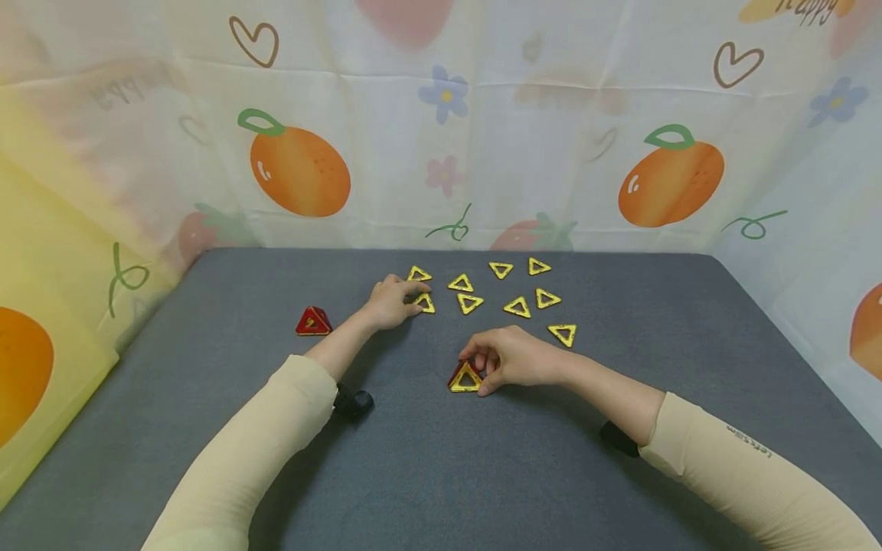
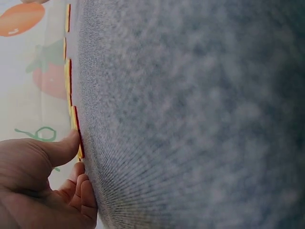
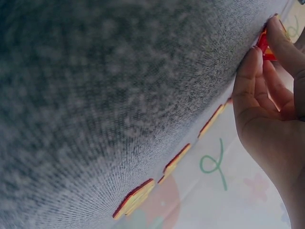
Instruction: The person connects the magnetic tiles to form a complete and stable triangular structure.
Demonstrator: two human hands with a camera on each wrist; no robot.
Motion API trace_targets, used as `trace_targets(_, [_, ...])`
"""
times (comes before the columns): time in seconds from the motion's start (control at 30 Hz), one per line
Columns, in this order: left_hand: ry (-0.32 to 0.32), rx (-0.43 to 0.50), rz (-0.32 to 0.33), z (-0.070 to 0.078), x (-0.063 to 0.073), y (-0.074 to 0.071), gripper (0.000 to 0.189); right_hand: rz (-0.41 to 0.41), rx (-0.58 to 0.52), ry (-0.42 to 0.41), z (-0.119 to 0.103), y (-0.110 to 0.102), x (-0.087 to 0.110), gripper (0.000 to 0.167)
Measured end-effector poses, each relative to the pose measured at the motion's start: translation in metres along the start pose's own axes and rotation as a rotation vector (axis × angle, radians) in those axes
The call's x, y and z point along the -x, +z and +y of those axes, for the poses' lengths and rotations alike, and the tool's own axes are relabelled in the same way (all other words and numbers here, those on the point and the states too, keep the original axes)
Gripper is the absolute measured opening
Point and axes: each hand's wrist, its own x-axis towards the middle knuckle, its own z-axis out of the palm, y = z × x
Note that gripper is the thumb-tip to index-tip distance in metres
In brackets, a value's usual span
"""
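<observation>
In the head view my left hand [image 1: 394, 303] has its thumb and index finger at a flat yellow open-centred triangular tile [image 1: 427, 304] lying on the table. The left wrist view shows the thumb against this red-edged tile [image 2: 76, 125], with curled fingers close to the tabletop. Nearer the front, my right hand [image 1: 517, 358] grips a small standing structure of triangular tiles [image 1: 465, 389], yellow in front and red along its sides. Fingers and thumb hold that structure [image 3: 269, 56] from its right side in the right wrist view, hiding part of it.
A red pyramid [image 1: 314, 322] of triangular tiles stands to the left. Several yellow triangular tiles [image 1: 517, 308] lie scattered across the back half of the grey table [image 1: 413, 474]. A printed curtain [image 1: 386, 145] hangs behind the far edge.
</observation>
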Motion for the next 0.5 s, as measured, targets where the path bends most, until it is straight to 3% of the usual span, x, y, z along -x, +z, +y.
trace_targets(0.3, [0.009, 0.103, 0.111, 0.003, 0.0047, -0.0012, 0.042, 0.008, 0.008, -0.013, 0.0006, 0.0003, -0.0006, 0.046])
trace_targets(0.5, [0.002, 0.128, 0.129, 0.0028, 0.0039, -0.0011, 0.033, 0.007, 0.003, -0.011, 0.0007, -0.0003, 0.0001, 0.046])
